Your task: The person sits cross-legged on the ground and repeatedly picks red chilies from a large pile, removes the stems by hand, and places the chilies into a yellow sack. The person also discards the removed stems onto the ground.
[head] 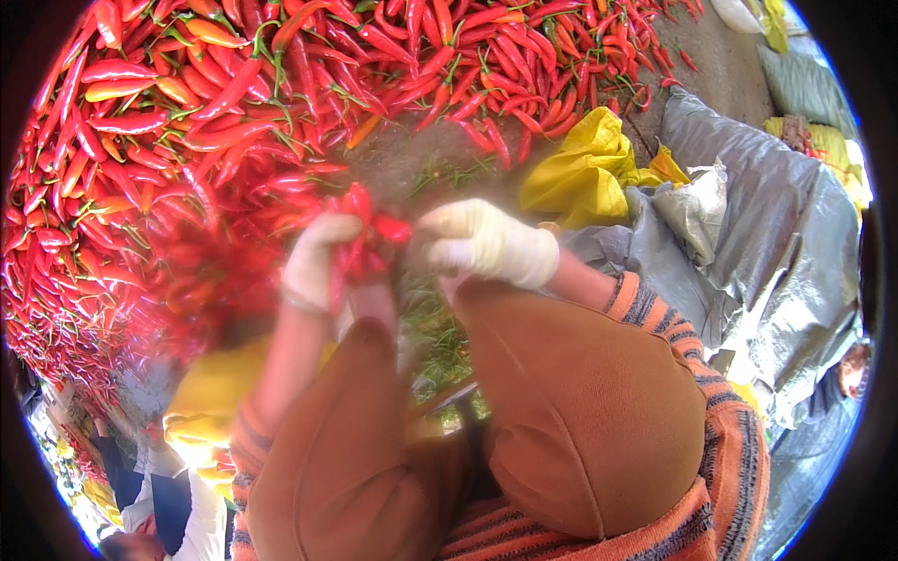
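Observation:
My left hand (pixel 312 259), in a pale glove, is closed around several red chili peppers (pixel 361 210) whose ends stick out past the fingers. To its right, my right hand (pixel 494 242) wears a striped whitish glove. Its fingers curl close to a pepper tip, but blur hides whether they pinch anything. Both hands are above my knees. A large heap of red chili peppers (pixel 231 98), some partly orange and with green stems, spreads across the ground ahead and to the left. Green stems (pixel 438 329) lie scattered between my legs.
A crumpled yellow sack (pixel 586 172) lies to the right, beside grey plastic sheeting (pixel 772 210) and a small whitish sack (pixel 698 210). Another yellow sack (pixel 217 393) is by my left leg. Parts of other people (pixel 151 512) show at the lower left and right edge.

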Available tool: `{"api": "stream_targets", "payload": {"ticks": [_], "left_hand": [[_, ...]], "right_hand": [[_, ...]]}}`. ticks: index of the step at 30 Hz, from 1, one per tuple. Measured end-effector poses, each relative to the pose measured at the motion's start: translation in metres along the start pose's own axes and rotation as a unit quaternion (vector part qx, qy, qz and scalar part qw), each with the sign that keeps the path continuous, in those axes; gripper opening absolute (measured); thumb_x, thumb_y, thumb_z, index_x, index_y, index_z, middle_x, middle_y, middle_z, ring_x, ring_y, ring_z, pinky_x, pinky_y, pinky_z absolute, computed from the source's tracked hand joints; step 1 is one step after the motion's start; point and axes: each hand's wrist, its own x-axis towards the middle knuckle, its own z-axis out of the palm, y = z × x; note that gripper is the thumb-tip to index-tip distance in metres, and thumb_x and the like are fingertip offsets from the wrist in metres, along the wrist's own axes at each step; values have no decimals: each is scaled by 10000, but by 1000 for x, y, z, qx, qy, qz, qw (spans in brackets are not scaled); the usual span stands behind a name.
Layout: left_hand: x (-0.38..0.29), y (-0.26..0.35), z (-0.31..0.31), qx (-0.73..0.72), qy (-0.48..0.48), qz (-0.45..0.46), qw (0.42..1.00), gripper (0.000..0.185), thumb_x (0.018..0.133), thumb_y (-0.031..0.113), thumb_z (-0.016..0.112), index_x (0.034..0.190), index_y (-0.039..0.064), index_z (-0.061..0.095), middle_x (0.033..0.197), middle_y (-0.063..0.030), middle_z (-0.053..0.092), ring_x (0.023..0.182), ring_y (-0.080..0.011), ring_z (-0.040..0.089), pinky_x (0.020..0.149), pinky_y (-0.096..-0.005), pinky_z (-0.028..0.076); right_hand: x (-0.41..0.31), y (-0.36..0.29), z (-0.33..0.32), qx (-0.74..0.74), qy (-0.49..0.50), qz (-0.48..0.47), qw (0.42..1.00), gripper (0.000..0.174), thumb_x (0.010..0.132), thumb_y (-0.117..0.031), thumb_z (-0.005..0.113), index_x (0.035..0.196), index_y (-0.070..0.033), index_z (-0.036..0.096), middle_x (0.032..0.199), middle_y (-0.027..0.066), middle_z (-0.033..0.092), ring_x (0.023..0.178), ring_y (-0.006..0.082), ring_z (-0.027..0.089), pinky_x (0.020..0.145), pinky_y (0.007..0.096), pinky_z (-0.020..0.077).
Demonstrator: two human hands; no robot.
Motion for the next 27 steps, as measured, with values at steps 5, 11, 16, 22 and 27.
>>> {"api": "stream_targets", "payload": {"ticks": [5,11,16,22,27], "left_hand": [[9,1,-14,20,56,74,996,251,880,120,650,1113,47,593,822,-108,680,628,-250,680,559,-349,600],[10,-6,-18,-12,143,112,983,214,894,72,628,1093,4,593,840,-117,682,714,-251,688,616,-385,616],[9,-9,-18,30,128,108,985,203,896,85,625,1067,-25,620,843,-123,689,716,-248,684,642,-374,612],[6,-10,-13,39,149,95,983,211,897,116,631,1066,-10,627,828,-119,687,688,-249,668,645,-364,595],[3,-10,-14,73,142,106,981,229,888,141,645,1057,-12,627,819,-128,689,671,-263,670,641,-364,596]], "right_hand": [[31,3,-23,-604,-48,-81,792,185,865,-189,640,962,-51,716,934,155,698,933,308,693,822,416,553],[130,36,-40,-787,88,-33,610,484,815,-380,721,1200,-109,611,1140,100,633,1042,242,652,848,385,520],[158,50,-50,-783,108,-135,597,206,854,-139,594,1031,-95,691,991,105,669,919,291,687,745,447,509],[155,50,-54,-753,87,-162,632,211,858,-142,588,1042,-87,676,1001,114,665,881,291,697,724,439,512],[148,28,-50,-773,25,-63,631,248,867,-228,637,1041,-81,734,1081,138,710,1008,286,707,821,427,577]]}}
